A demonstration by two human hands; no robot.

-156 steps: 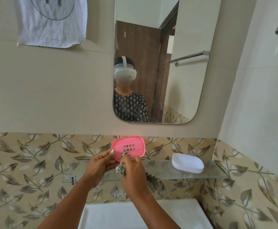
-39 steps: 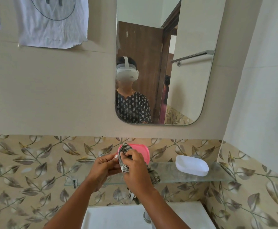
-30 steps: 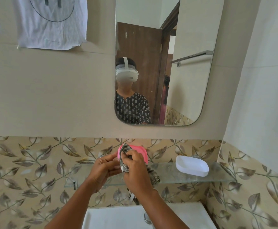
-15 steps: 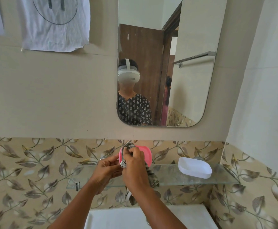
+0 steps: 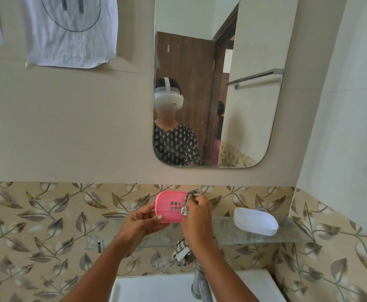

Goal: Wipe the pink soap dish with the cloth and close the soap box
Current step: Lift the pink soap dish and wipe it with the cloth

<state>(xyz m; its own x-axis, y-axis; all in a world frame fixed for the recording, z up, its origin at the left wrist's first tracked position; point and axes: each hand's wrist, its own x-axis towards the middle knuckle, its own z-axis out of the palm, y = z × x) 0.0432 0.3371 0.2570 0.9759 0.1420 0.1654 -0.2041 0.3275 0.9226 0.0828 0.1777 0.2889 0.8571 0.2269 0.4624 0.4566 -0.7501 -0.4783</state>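
Note:
I hold the pink soap dish upright above the glass shelf, its slotted face turned toward me. My left hand grips its lower left edge. My right hand is closed on a checked cloth and presses a fold of it against the dish's right edge. The rest of the cloth hangs down below my right wrist. The white soap box part lies on the shelf to the right, apart from both hands.
A glass shelf runs along the leaf-patterned tiles. Below it are a white basin and a metal tap. A mirror hangs above, and a side wall stands close on the right.
The cloth has slid from covering the dish's left and top to its right edge, so the slotted pink face shows again. My left hand has shifted to the lower left edge.

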